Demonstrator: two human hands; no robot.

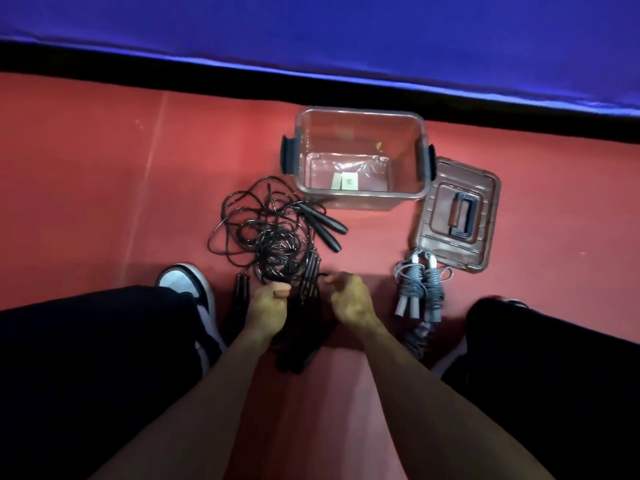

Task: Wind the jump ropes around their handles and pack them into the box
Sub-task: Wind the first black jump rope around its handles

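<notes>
Black jump ropes (273, 244) gripped by left hand (268, 306).

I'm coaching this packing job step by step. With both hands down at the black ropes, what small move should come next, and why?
Probably keep wrapping: the left hand grips black handles, the right hand pinches the cord beside them, so loop that cord around them. The tangled black jump rope pile lies loose, the grey wound jump ropes wait done, and the clear plastic box holds no ropes.
</notes>
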